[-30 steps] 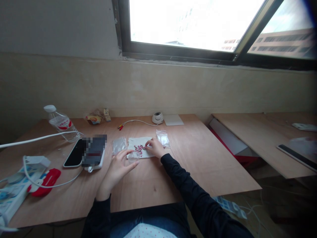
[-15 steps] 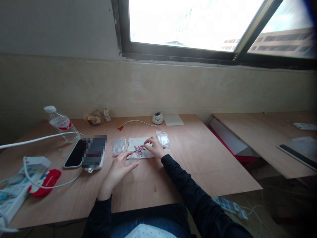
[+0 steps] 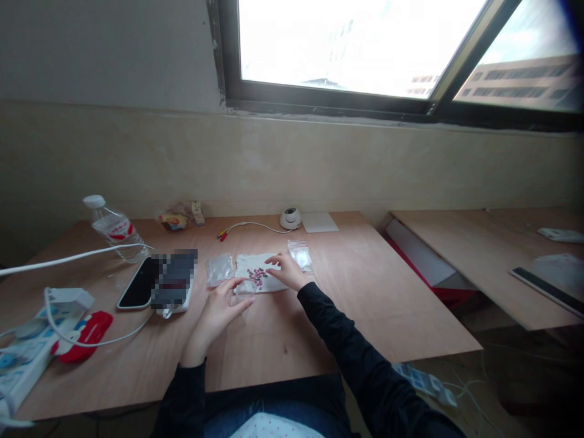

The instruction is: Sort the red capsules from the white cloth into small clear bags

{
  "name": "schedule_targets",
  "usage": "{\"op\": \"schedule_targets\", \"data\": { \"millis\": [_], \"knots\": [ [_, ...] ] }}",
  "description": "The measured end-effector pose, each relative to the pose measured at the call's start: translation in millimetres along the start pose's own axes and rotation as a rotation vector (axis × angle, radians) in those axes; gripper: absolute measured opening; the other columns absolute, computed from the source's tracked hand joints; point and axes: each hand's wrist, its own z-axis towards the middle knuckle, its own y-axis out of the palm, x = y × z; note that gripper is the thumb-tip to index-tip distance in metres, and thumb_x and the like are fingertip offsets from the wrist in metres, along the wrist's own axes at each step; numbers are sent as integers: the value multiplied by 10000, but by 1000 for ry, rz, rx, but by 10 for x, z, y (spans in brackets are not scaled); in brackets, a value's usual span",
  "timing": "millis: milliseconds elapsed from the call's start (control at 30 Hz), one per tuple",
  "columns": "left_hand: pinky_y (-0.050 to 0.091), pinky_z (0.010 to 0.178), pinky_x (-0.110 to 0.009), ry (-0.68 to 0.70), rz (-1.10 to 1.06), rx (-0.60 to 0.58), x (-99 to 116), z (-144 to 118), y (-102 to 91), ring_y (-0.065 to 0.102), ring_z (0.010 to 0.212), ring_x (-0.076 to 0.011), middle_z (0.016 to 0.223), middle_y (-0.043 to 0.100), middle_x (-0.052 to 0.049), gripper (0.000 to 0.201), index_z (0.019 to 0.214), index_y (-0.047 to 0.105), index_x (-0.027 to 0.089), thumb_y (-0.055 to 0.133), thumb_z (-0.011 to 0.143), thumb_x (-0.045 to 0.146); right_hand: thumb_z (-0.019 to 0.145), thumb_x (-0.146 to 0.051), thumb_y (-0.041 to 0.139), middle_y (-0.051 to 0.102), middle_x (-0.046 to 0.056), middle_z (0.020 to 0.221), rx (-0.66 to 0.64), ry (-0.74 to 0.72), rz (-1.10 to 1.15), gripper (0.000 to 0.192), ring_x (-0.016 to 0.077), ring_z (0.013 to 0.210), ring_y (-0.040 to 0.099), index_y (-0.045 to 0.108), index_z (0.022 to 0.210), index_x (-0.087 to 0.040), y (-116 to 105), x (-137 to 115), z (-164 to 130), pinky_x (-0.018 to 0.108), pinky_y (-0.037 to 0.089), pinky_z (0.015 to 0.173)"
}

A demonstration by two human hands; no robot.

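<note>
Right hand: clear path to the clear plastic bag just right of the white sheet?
Probably yes. The right hand rests on the white sheet, and the clear plastic bag lies right beside its fingers, nothing between.

Plywood desk [image 3: 365,304] against pale beige wall [image 3: 292,164]; second plywood desk [image 3: 493,255] to right, gap between. Dark-framed window [image 3: 347,48] above, bright daylight, neighbouring building outside. Grey wall [image 3: 104,48] upper left. Dim floor [image 3: 502,389] lower right

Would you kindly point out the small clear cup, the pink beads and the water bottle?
small clear cup [image 3: 246,288], head view, its near wall.
pink beads [image 3: 257,275], head view, middle of the pile.
water bottle [image 3: 114,230], head view, its label.
</note>
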Motion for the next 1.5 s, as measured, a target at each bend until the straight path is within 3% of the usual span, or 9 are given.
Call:
{"op": "schedule_targets", "data": {
  "millis": [167,433,633,733,833,967,1100,1233,1500],
  "knots": [
    [395,995,-382,-5,-15,-11,-45,12,24,554,1113,-235,1151,635,-71,393,1075,621,189,646,719,352,728,-243,664,606,50,791,42,64,-74,129,164,740,570,739,824,-202,159,272,-51,266,406,725],
    [433,950,-376,-39,-20,14,-30,18,23,578,1071,-240,1137,641,-84,449,1102,592,170,664,699,355,726,-248,679,612,56,778,85,31,-33,85,169,746,567,731,748,-184,215,266,-21,272,408,717],
    [432,949,-376,-41,-37,48,-32,19,14,577,1078,-244,1137,639,-87,457,1107,588,168,664,693,346,776,-340,647,635,32,788,102,-61,124,174,129,738,574,699,801,-176,99,-96,-63,229,433,681],
    [436,939,-378,-29,-61,24,-27,31,19,582,1066,-240,1126,642,-77,424,1095,595,181,643,710,350,756,-404,654,616,20,744,53,-184,347,235,126,696,565,694,788,-175,11,-379,-137,229,427,620],
    [445,920,-387,-30,-65,4,-23,38,14,588,1046,-245,1106,645,-80,413,1088,595,180,633,718,360,763,-422,641,596,16,768,1,-245,412,249,118,680,553,693,835,-189,-9,-510,-191,228,430,617],
    [435,929,-391,-51,-34,25,-38,31,1,577,1047,-243,1103,640,-97,430,1087,588,158,649,709,352,798,-320,612,574,27,767,99,-89,267,162,126,687,542,669,814,-170,107,-355,-211,246,424,652],
    [427,938,-380,-58,-23,32,-57,28,11,573,1046,-237,1124,630,-107,449,1095,583,147,654,705,358,703,-305,698,576,27,802,5,55,-2,162,149,724,544,662,811,-190,279,-138,-259,258,391,666],
    [430,933,-370,-63,-26,33,-52,33,18,580,1040,-239,1111,637,-107,468,1098,585,144,661,695,367,699,-317,688,589,37,828,-66,84,-113,142,176,784,544,666,790,-210,394,-93,-328,260,367,673],
    [414,961,-377,-67,-59,28,-19,32,-7,562,1088,-235,1151,626,-92,428,1098,583,169,613,735,394,760,-295,633,590,41,817,-68,91,-88,118,173,813,541,695,815,-211,413,-54,-334,257,364,711]
  ]
}}
